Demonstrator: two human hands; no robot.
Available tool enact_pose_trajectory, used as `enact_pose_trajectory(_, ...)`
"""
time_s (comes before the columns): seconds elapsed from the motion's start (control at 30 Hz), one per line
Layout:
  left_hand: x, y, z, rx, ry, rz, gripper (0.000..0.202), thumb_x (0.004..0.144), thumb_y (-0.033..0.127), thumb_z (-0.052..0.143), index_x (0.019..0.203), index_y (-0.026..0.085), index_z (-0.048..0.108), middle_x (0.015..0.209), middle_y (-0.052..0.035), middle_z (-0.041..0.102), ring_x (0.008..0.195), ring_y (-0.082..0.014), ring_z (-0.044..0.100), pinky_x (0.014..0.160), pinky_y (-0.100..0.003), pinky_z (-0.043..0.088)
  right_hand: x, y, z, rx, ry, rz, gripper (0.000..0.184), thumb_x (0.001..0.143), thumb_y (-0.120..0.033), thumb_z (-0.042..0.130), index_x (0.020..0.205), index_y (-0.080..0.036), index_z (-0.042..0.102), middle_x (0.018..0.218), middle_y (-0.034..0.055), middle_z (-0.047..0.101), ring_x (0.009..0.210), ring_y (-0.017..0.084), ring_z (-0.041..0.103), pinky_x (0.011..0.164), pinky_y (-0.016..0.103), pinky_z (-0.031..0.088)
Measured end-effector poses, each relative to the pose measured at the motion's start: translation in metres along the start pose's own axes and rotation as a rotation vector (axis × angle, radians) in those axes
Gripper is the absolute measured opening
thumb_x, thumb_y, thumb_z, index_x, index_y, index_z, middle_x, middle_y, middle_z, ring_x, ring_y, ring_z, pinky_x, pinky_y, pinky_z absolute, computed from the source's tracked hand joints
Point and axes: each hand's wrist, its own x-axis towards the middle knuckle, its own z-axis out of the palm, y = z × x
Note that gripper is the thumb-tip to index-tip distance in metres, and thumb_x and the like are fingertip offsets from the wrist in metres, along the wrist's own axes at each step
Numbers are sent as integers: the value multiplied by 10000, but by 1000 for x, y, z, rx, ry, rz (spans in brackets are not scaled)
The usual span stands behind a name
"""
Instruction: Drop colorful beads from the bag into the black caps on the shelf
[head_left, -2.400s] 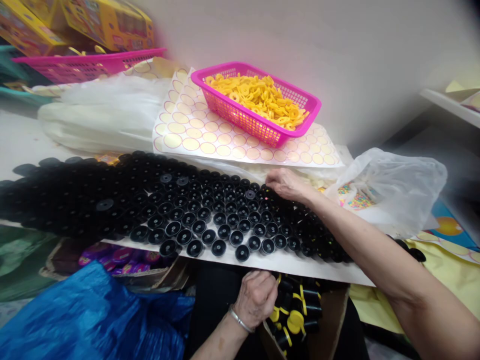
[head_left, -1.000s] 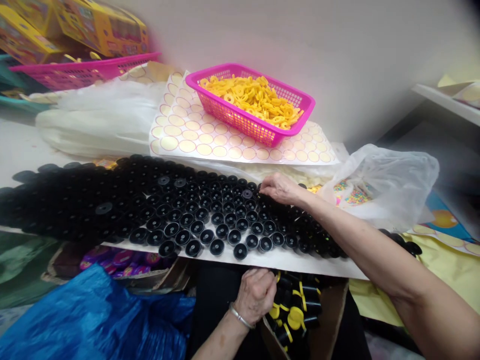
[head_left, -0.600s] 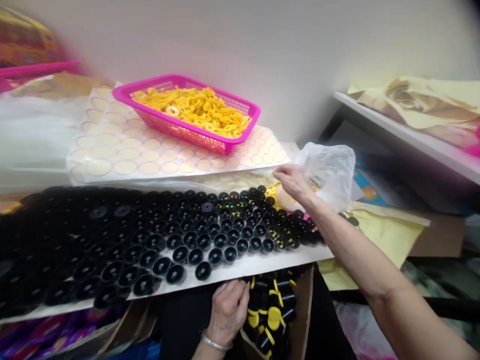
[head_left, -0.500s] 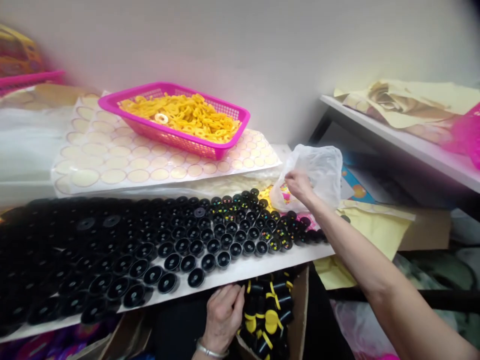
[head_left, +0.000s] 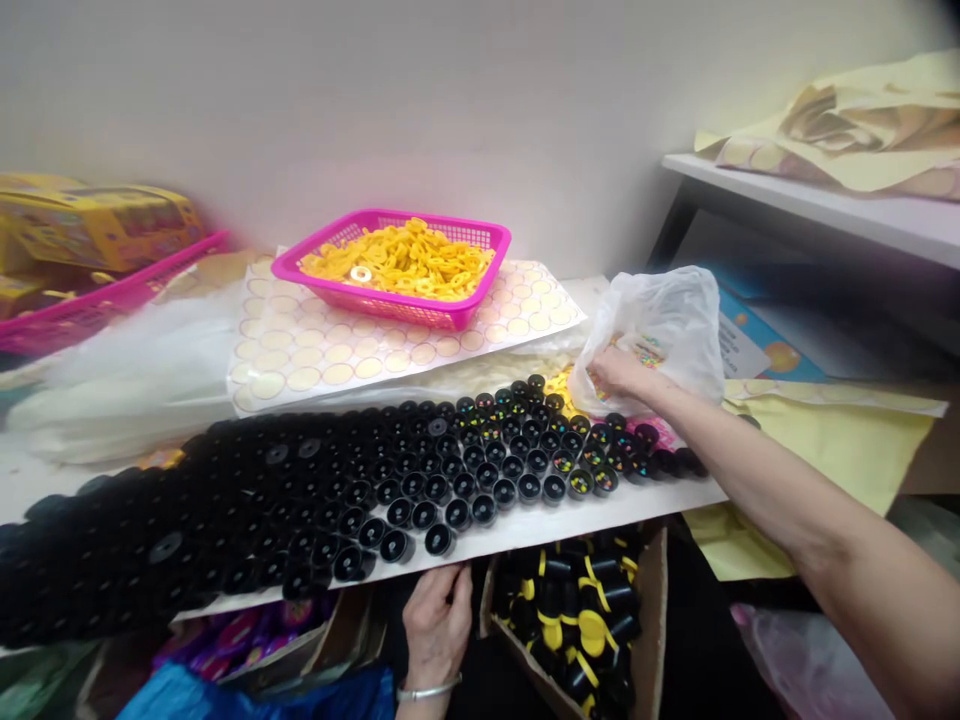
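Note:
My right hand (head_left: 619, 370) reaches into a white plastic bag (head_left: 675, 310) holding small coloured bits; its fingertips are hidden by the bag. Left of the bag stand rows of small black cups (head_left: 484, 508), open side up. Several cups near the right end, such as one cup (head_left: 580, 483), contain coloured bits; most others look dark inside. My left hand (head_left: 439, 615) is closed, its fingers curled at the front edge of the white table (head_left: 525, 530). Whatever it may hold is hidden.
A pink basket (head_left: 390, 305) of yellow rings sits on a sheet of printed ovals (head_left: 300, 378). Under the table edge is a cardboard box (head_left: 652, 620) of black containers with yellow lids. A white shelf (head_left: 825, 195) juts in at right; yellow boxes (head_left: 112, 225) stand at left.
My right hand has gone deeper into the bag, and more coloured bits show there. My left hand stays closed by the table edge. The view has shifted left.

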Motion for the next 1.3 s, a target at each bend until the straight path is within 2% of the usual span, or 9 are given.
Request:
enact_pose_trajectory(0.13, 0, -18, 7, 289, -178, -193, 291, 813, 318, 538, 599, 203, 697, 556, -29, 669, 542, -161, 639, 549, -227, 472, 1, -4, 7, 92, 72, -33, 258, 691, -21, 514, 867, -2, 702, 1011, 293, 663, 1038, 351, 601, 883, 403, 429)
enact_pose_trajectory(0.23, 1, -20, 11, 454, -324, -298, 338, 802, 369, 537, 532, 217, 670, 525, -40, 655, 547, -186, 635, 530, -240, 434, 2, -6, 9, 253, 88, -51, 186, 620, -19, 547, 729, -47, 695, 844, 210, 697, 868, 298, 649, 784, 348, 467)
enact_pose_trajectory(0.4, 1, -13, 14, 522, -325, -292, 366, 849, 352, 470, 574, 215, 668, 591, -51, 668, 617, -197, 640, 604, -256, 435, -6, 7, 16, 599, 197, -44, 208, 608, -142, 572, 784, -105, 678, 706, 42, 668, 623, 172, 610, 590, 264, 476)
enact_pose_trajectory(0.53, 0, -13, 15, 512, -350, -289, 350, 855, 342, 466, 588, 223, 659, 564, -37, 639, 605, -196, 627, 605, -260, 421, -17, 21, 30, 926, 353, 5, 248, 617, -292, 630, 794, -122, 655, 705, 23, 645, 570, 132, 573, 569, 280, 491)
enact_pose_trajectory(0.7, -1, -19, 18, 521, -378, -286, 372, 862, 363, 473, 568, 219, 650, 597, -47, 665, 626, -209, 646, 593, -267, 424, -32, 19, 25, 1411, 473, 18, 264, 504, -250, 774, 724, -153, 664, 718, 6, 649, 618, 129, 570, 621, 288, 481)
enact_pose_trajectory(0.8, 0, -16, 17, 513, -388, -269, 369, 873, 352, 469, 596, 218, 674, 625, -48, 685, 654, -207, 664, 617, -263, 440, -42, -7, 3, 1418, 477, -83, 259, 569, -244, 772, 795, -169, 670, 786, 10, 661, 673, 130, 577, 648, 278, 470)
enact_pose_trajectory(0.97, 3, -6, 13, 477, -434, -259, 292, 849, 305, 519, 648, 212, 710, 673, -53, 710, 661, -198, 676, 614, -250, 456, -42, -78, -28, 1257, 293, -403, 176, 691, -276, 709, 824, -183, 640, 783, 4, 635, 739, 146, 573, 717, 295, 459)
enact_pose_trajectory(1.13, 4, -3, 14, 468, -409, -290, 222, 818, 265, 549, 726, 205, 742, 737, -73, 730, 712, -215, 694, 654, -257, 496, -14, -137, -23, 749, 175, -703, 113, 802, -237, 578, 879, -185, 643, 822, 19, 614, 787, 163, 551, 739, 293, 422)
enact_pose_trajectory(1.3, 4, -2, 14, 426, -410, -310, 237, 833, 287, 527, 855, 216, 752, 875, -80, 744, 814, -238, 702, 713, -282, 524, 1, -164, -22, 180, 159, -775, 142, 849, -192, 492, 807, -189, 627, 833, 47, 590, 777, 173, 507, 660, 275, 344)
